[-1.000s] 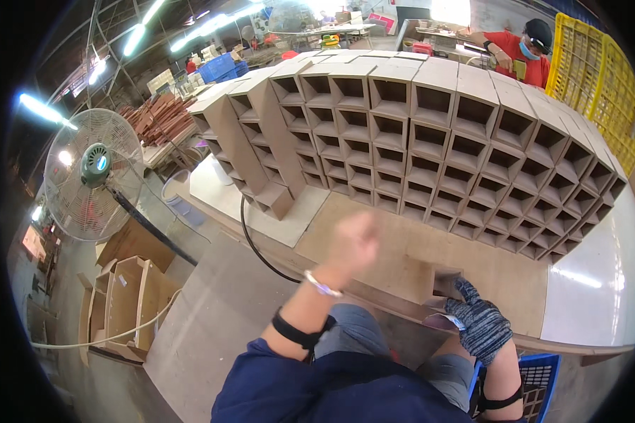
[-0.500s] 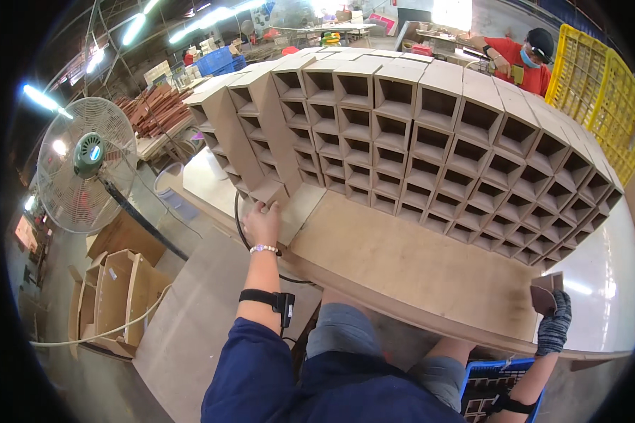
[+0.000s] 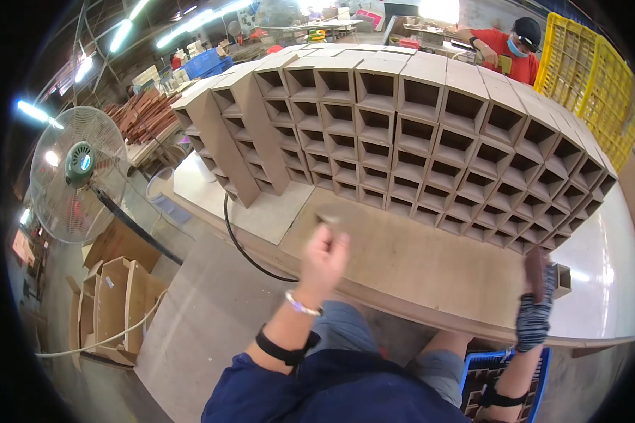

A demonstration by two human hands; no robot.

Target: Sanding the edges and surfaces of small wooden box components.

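Observation:
My bare left hand [image 3: 324, 257], with a beaded bracelet at the wrist, is raised over the front edge of the worktable [image 3: 416, 261]. It is closed on a small brown box [image 3: 339, 213], smeared by motion. At the table's right end, my right hand [image 3: 535, 321] wears a grey knitted glove and grips a flat reddish-brown piece [image 3: 534, 273]. Just right of that piece sits another small open box [image 3: 562, 280]. Behind both hands rises a curved stack of open square boxes [image 3: 416, 134], their dark openings facing me.
A standing fan [image 3: 81, 166] is at the left, above opened cardboard cartons [image 3: 109, 303]. A black hose [image 3: 236, 243] hangs over the table edge. Below right stands a blue crate [image 3: 473, 374]. Far right are yellow crates [image 3: 585, 84] and a co-worker in red [image 3: 504, 53].
My left hand has taken the small box from the foot of the stack's left end and moved it right. My right hand has shifted slightly left, the reddish-brown piece now more upright.

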